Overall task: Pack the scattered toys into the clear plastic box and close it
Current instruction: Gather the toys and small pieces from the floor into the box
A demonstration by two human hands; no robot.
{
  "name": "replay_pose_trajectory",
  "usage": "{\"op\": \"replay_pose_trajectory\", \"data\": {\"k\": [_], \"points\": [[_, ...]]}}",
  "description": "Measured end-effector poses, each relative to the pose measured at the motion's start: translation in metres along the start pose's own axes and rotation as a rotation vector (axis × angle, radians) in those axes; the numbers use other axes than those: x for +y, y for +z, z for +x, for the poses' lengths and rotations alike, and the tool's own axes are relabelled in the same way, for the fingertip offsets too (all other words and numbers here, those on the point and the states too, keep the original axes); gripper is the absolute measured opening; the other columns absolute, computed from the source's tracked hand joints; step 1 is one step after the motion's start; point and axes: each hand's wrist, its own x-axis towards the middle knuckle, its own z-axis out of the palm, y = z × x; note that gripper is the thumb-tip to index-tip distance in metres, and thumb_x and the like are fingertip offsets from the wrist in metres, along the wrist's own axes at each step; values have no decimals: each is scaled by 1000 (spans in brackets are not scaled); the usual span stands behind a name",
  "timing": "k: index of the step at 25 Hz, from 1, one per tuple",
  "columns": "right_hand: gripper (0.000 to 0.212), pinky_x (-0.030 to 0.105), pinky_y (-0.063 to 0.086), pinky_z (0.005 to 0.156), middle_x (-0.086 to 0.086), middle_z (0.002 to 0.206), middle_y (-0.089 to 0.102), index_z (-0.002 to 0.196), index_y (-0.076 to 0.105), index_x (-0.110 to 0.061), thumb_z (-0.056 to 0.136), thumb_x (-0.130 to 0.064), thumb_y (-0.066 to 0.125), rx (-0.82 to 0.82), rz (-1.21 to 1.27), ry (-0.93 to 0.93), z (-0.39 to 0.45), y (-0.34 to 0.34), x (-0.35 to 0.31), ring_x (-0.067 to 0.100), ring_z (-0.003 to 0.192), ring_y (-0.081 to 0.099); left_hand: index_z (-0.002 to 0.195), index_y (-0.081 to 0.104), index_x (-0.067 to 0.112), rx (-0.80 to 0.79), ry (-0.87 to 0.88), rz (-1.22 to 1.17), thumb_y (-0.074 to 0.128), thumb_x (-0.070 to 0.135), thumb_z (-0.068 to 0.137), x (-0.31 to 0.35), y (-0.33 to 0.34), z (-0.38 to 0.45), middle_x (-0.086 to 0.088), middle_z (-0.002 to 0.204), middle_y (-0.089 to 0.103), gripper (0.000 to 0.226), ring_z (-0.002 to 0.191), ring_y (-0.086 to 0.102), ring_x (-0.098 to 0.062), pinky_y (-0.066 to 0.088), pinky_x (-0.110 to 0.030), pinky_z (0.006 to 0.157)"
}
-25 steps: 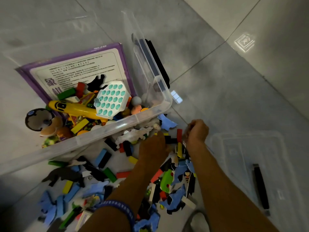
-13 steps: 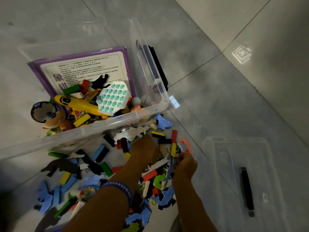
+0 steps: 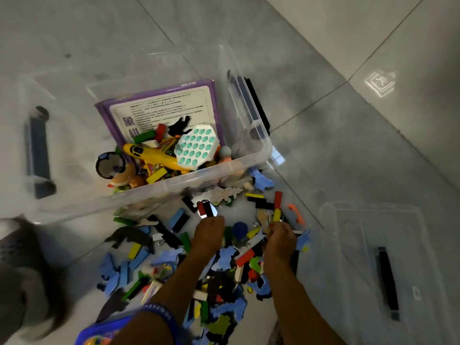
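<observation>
Right hand (image 3: 280,241) withdrawn, gripping blocks (image 3: 276,215), box rim (image 3: 199,181) ahead

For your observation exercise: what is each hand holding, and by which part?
The left hand grips a small red and black block by its lower end. The right hand pinches a yellow block by its lower end.

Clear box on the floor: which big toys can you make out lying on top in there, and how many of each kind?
Purple game board: 1
Yellow toy plane: 1
Teal bubble popper: 1
Total: 3
The small blocks beneath them in the clear box are too jumbled to count.
</observation>
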Motion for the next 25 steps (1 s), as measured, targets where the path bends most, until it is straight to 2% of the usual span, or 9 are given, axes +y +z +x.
{"op": "replay_pose_trajectory", "data": {"k": [2,4,7,11,14,17,19,22,25], "points": [[29,23,29,43,3,48,44,66,59,-12,87,0,44,-67,3,130,-14,-11,0,17,41,38,55,42,11,-8,-205,-486,40,14,93,-11,-18,-27,-8,51,45,38,40,36,-14,25,-22,42],[25,17,27,34,0,37,41,72,59,-8,90,-2,42,-179,32,282,-32,-26,7,13,27,34,48,43,13,-22,-303,-777,40,14,89,-30,-35,-63,-2,42,42,41,32,32,-12,21,-17,39],[25,16,26,34,5,42,43,74,57,-6,91,-4,38,-298,26,350,-66,-50,29,14,26,30,61,51,9,16,-312,-889,41,7,86,-59,-52,-115,-3,46,46,27,34,34,-13,24,-18,42],[21,15,20,36,1,46,40,73,61,-12,87,-3,49,-292,-45,352,-100,-80,49,9,31,25,69,47,11,-66,-246,-1009,38,9,90,-93,-61,-153,5,41,32,23,29,24,-7,19,-11,34],[20,17,26,40,-2,42,41,70,56,-13,90,-11,52,-302,-114,334,-104,-87,55,11,34,33,77,56,10,-5,-263,-717,45,13,92,-121,-61,-162,2,44,34,18,34,27,-11,21,-18,39],[21,25,36,53,1,61,52,70,57,-15,91,-18,56,-351,-417,-10,-109,-74,52,21,61,50,94,62,12,97,-228,-357,52,24,95,-138,-54,-159,-7,67,57,15,53,48,-14,36,-25,50],[15,23,37,52,1,69,53,76,53,-15,91,-16,55,-415,-612,-276,-119,-56,54,18,64,52,95,59,16,124,-115,-250,57,29,92,-138,-47,-147,-5,81,61,13,62,54,-11,40,-25,56],[10,26,48,55,-3,75,58,87,53,-18,89,-26,59,-517,-833,-580,-131,-21,71,12,65,56,92,53,19,224,100,40,56,32,93,-119,-36,-114,4,79,59,13,66,57,-6,46,-21,59],[23,26,44,64,0,91,67,101,60,-17,91,-36,56,-518,-1033,-787,-135,-5,92,17,83,63,97,49,18,289,201,284,51,40,93,-106,-32,-78,4,77,54,22,68,57,-12,45,-24,59]]}}
